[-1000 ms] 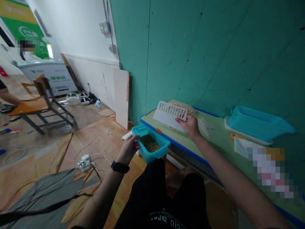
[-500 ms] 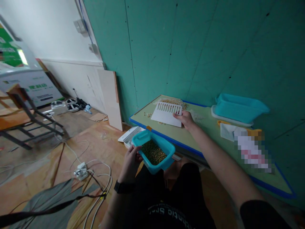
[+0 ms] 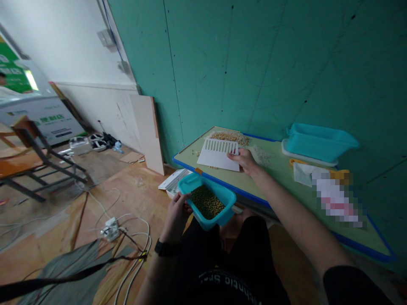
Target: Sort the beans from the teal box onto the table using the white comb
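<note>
My left hand grips the near-left rim of a turquoise plastic container, held below the table's front edge. Inside it lie green beans on the left and yellow soybeans on the right. My right hand is closed on the right edge of a white slotted scraper, its slots pointing towards the wall. The scraper is over the table top, and a few soybeans show around it. Behind it spreads a pile of soybeans; white grains lie to the right of my hand.
On the green table a larger turquoise bin rests on a white lid, with a blurred packet in front. An open white box sits below the table's left end. Cables and a power strip cross the floor; a chair stands left.
My right hand has drawn the scraper slightly left and towards me, uncovering more of the soybean pile. The container in my left hand has shifted slightly right.
</note>
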Demonstrator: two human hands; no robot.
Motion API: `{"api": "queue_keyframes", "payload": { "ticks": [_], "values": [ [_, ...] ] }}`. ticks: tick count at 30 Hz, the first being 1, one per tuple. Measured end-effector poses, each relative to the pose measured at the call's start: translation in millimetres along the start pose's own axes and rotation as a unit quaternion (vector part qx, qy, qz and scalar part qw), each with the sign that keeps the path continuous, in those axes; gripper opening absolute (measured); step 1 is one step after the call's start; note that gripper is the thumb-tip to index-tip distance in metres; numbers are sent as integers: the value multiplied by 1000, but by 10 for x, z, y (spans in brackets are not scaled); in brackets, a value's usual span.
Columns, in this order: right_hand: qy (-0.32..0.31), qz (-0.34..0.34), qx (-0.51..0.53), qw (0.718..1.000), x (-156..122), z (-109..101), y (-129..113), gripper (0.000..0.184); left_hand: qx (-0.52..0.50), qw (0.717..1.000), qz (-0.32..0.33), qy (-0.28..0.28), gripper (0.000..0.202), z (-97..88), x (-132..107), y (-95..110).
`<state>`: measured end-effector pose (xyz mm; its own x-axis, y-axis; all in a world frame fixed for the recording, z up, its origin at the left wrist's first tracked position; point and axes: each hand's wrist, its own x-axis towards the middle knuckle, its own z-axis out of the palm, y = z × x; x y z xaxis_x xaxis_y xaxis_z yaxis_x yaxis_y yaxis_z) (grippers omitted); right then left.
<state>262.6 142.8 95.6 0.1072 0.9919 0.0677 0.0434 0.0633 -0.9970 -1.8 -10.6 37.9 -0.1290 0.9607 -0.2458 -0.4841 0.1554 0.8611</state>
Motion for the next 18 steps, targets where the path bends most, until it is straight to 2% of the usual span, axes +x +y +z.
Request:
{"api": "queue_keyframes", "payload": {
  "ticks": [4,11,18],
  "values": [
    [-11,-3,-3,1000,-38,4,1,36,-52,998,-14,-14,41,2,-3,-2],
    [-43,-12,8,999,-133,20,-9,50,-52,998,-18,-20,40,-28,-10,-1],
    [-37,-6,7,999,-218,50,-29,50,-57,998,-11,-11,41,-35,4,36]
  ]
}}
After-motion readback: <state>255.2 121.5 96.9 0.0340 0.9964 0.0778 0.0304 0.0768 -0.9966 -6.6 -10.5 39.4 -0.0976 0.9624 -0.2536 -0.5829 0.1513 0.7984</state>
